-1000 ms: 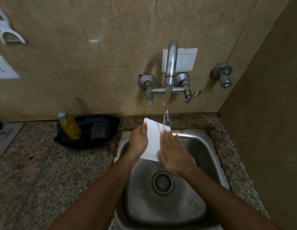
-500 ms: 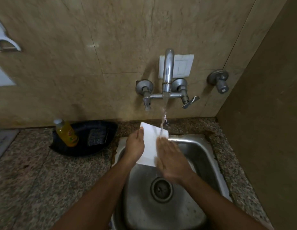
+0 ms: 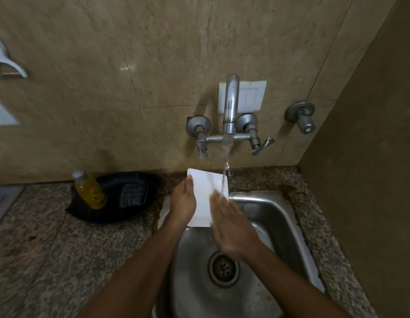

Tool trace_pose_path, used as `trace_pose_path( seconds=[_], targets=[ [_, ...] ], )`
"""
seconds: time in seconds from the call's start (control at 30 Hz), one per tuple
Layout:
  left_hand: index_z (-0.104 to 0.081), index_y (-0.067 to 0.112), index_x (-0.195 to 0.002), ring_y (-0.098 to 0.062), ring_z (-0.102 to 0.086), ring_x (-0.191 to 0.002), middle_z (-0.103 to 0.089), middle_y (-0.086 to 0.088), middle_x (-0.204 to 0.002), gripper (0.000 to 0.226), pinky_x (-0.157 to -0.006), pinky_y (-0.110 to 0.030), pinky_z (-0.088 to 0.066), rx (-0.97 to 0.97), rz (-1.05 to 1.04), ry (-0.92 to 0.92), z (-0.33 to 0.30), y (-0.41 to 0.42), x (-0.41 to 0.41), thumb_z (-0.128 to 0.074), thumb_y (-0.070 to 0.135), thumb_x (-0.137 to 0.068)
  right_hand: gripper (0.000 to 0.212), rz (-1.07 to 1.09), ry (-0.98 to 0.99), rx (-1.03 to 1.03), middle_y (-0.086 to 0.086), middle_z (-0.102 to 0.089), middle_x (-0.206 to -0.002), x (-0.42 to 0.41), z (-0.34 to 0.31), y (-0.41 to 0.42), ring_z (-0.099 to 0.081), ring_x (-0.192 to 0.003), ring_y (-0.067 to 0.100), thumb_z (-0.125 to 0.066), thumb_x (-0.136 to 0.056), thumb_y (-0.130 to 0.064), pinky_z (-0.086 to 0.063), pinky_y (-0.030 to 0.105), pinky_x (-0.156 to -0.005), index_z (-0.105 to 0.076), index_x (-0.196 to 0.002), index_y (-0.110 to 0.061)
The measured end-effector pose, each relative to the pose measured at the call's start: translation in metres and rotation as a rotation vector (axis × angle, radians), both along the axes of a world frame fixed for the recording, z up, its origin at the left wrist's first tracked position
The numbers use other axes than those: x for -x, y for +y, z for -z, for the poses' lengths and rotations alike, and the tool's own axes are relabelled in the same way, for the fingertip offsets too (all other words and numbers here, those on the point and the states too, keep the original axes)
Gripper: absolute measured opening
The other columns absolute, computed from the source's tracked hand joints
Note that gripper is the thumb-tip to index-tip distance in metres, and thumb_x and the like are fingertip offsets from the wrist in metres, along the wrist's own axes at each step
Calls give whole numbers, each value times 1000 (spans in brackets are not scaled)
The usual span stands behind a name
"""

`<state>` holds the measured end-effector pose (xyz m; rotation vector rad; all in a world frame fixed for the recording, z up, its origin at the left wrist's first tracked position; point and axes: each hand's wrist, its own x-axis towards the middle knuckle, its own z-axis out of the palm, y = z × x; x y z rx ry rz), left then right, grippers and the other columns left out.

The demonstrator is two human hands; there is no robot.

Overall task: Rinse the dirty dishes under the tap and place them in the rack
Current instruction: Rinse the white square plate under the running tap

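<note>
Square white plate (image 3: 207,198) under running water, held at its left edge only.

The left hand (image 3: 182,204) grips the plate by its left edge, fingers curled around it; the right hand (image 3: 231,228) lies flat with straight fingers on the plate's right part, rubbing, not holding. The plate is tilted over the back of the sink (image 3: 275,216), and the stream from the tap (image 3: 230,106) hits its face just above the right fingertips. The risk, I think, is a slip: the plate is wet, one hand alone carries it, and a push from the flat hand away from the grip could turn it out and drop it into the steel basin, where it may chip. Water may also splash off the tilted face onto the counter (image 3: 50,249). Count: one plate, one tap with two handles, one sink, one bottle (image 3: 90,190) and one scrubber (image 3: 133,195) in a black tray left of the grip. No rack is in view.
</note>
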<state>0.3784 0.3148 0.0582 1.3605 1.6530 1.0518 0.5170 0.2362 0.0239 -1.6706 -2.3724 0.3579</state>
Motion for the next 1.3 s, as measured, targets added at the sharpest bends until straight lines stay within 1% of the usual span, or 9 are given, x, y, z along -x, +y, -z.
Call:
trace_pose_path(
  seconds=[0.07, 0.13, 0.5, 0.73, 0.83, 0.93, 1.07, 1.17, 1.3],
  targets=[
    [-67, 6, -88, -14, -59, -69, -66, -4, -79, 47, -61, -18, -42, 15, 6, 11, 0, -1, -3, -34, 35, -106, 76, 67, 9, 18, 12, 10, -163, 0, -3, 4, 10, -151, 21, -10, -94, -48, 2, 38, -123, 4, -156, -8],
    [-68, 4, -89, -19, -62, -76, -69, -8, -84, 48, -68, -27, -45, 10, -10, -9, 3, -1, -1, -35, 35, -106, 76, 0, 22, 47, 10, 14, -163, 1, -3, -4, 14, -151, 19, -12, -92, -48, 4, 36, -123, 5, -156, -10],
    [-65, 7, -88, -28, -66, -83, -70, -10, -88, 46, -80, -42, -53, 10, -77, -115, -1, 7, -2, -35, 37, -105, 74, 16, 81, 5, 7, 2, -164, 4, -5, -2, -1, -152, 18, -19, -94, -44, -11, 40, -123, -4, -157, -9],
    [-68, 9, -99, -18, -65, -81, -71, -7, -93, 45, -71, -28, -50, 56, -122, -165, 4, 9, -7, -36, 39, -105, 75, 38, 68, 16, 5, 2, -165, -2, -3, -2, -1, -152, 17, -21, -90, -41, -13, 40, -123, -5, -157, -11],
    [-68, 9, -94, -20, -66, -83, -71, -7, -91, 44, -76, -34, -50, 57, -122, -215, 5, 11, -13, -37, 39, -105, 76, -30, 103, 42, 0, 5, -164, -3, -6, -8, 3, -151, 11, -36, -91, -32, -2, 33, -123, -5, -158, -14],
    [-67, 6, -90, -20, -63, -76, -70, -10, -85, 47, -68, -31, -47, 94, -131, -257, 8, 13, -17, -37, 40, -104, 77, 9, 86, 54, -4, 5, -163, -9, -8, -8, 2, -149, 7, -39, -91, -31, -8, 35, -124, -5, -158, -17],
    [-67, 11, -89, -13, -62, -74, -69, -1, -81, 44, -64, -26, -46, 89, -88, -257, 7, 16, -20, -38, 41, -104, 80, -30, 113, 88, -4, 6, -164, -12, -6, -10, 3, -150, 8, -44, -89, -29, 2, 26, -121, -3, -158, -19],
    [-66, 14, -90, -9, -61, -74, -68, 1, -82, 40, -61, -22, -44, 91, -119, -312, 7, 16, -23, -38, 39, -105, 81, 5, 98, 74, -4, 1, -165, -18, -3, -5, -1, -151, 8, -44, -88, -30, -10, 35, -123, -5, -158, -21],
    [-67, 14, -91, -10, -61, -76, -68, 0, -83, 40, -62, -23, -43, 96, -63, -286, 3, 22, -24, -39, 40, -104, 85, -50, 133, 83, -7, 6, -165, -17, -2, -6, 5, -150, 6, -48, -87, -29, -3, 29, -123, -3, -158, -23]
  ],
)
